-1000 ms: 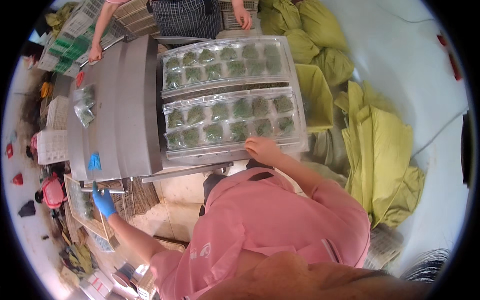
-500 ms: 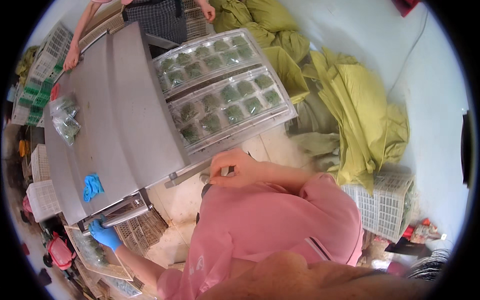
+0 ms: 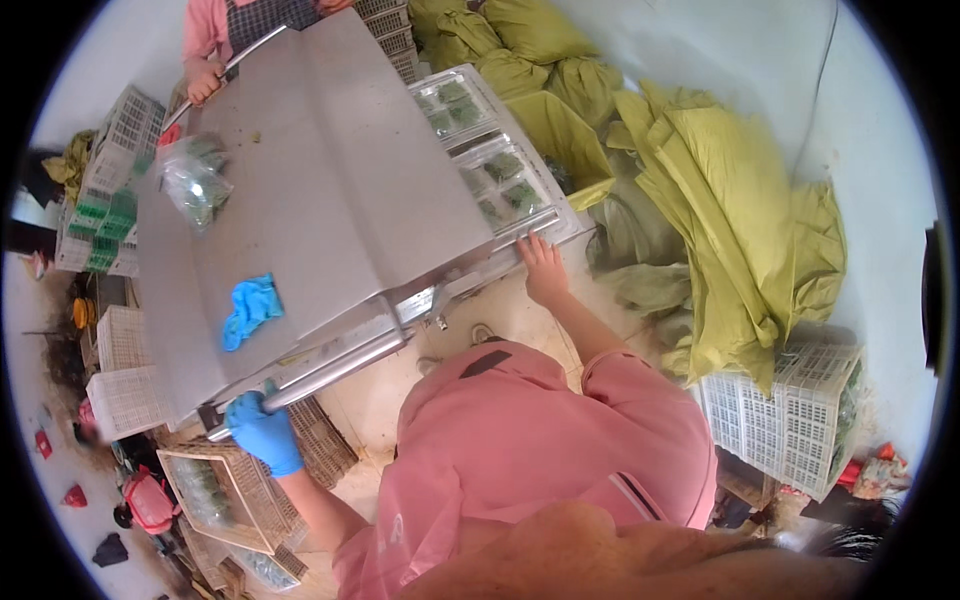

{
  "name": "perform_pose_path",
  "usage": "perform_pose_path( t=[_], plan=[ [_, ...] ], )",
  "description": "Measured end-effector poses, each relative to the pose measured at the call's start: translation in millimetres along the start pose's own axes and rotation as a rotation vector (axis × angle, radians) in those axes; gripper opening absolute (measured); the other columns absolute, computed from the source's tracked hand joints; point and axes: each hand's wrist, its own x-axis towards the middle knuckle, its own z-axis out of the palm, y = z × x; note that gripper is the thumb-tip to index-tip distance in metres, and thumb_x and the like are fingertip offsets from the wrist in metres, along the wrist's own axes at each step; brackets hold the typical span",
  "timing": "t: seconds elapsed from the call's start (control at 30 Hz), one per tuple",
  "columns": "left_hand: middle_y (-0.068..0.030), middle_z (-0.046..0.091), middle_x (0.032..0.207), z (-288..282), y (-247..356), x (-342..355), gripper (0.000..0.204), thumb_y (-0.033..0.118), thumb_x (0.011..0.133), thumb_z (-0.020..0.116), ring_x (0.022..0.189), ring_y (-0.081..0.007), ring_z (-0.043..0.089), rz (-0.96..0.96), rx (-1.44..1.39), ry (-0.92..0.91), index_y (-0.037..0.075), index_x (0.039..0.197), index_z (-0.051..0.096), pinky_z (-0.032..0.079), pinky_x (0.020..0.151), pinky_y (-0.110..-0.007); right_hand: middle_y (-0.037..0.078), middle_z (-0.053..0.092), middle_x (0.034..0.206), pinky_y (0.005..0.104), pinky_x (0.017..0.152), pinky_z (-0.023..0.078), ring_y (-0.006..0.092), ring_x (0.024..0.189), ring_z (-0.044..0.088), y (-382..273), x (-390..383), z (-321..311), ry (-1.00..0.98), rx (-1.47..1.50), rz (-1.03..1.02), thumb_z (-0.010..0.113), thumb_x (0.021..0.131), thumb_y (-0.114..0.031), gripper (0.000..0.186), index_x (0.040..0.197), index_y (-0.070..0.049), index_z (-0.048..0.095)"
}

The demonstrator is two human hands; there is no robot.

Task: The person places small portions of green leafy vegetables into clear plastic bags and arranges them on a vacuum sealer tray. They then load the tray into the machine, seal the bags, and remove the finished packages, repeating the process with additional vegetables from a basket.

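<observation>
My left hand (image 3: 262, 432) wears a blue glove and is closed on the metal bar (image 3: 331, 371) along the near side of a steel machine. Its wide lid (image 3: 331, 170) covers much of two clear trays of bagged green leaves (image 3: 505, 180), which show at the right. My bare right hand (image 3: 542, 262), fingers spread, touches the near edge (image 3: 535, 228) of the trays' frame. Plastic bags of leaves (image 3: 195, 185) and a crumpled blue glove (image 3: 250, 310) lie on the lid.
A co-worker's hand (image 3: 203, 82) holds the far bar. Yellow-green sacks (image 3: 730, 220) and an open bin (image 3: 585, 160) fill the right. White crates (image 3: 125, 395) stand at left, a basket (image 3: 215, 490) below my left hand, another crate (image 3: 775, 420) at lower right.
The lid has moved rightward over much of the trays. My left hand rose with the bar and now grips it. My right hand reached forward to the tray frame, its fingers spreading.
</observation>
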Motion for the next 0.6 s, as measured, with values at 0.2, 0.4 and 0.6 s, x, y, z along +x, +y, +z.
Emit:
perform_pose_path(
  t=[0.2, 0.4, 0.6],
  plan=[
    [-0.0122, 0.058, 0.069, 37, 122, -6, 0.014, 0.016, 0.068, 0.072, 0.070, -0.0327, 0.058, 0.204, -0.185, -0.191, 0.009, 0.069, 0.059, 0.046, 0.065, -0.045, 0.022, 0.039, 0.144, 0.0467, 0.109, 0.032, 0.0384, 0.127, 0.043, 40, -54, 34, 0.222, 0.701, 0.524, 0.066, 0.083, -0.012, 0.067, 0.143, -0.004, 0.037],
    [-0.0150, 0.063, 0.068, 113, 203, -36, 0.019, 0.028, 0.067, 0.072, 0.066, -0.0356, 0.062, 0.281, -0.354, -0.480, 0.009, 0.068, 0.066, 0.049, 0.063, -0.047, 0.021, 0.044, 0.137, 0.0447, 0.109, 0.032, 0.0369, 0.128, 0.043, 32, -11, -96, 0.658, 0.668, 0.470, 0.062, 0.088, -0.009, 0.053, 0.136, 0.001, 0.041],
    [-0.0150, 0.068, 0.074, 170, 235, -47, 0.027, 0.036, 0.072, 0.070, 0.073, -0.0341, 0.067, 0.379, -0.384, -0.818, 0.009, 0.075, 0.072, 0.053, 0.066, -0.046, 0.023, 0.043, 0.142, 0.0563, 0.111, 0.026, 0.0414, 0.133, 0.038, -30, 47, -105, 0.409, 0.390, -0.099, 0.065, 0.086, -0.018, 0.053, 0.133, -0.001, 0.047]
  ],
)
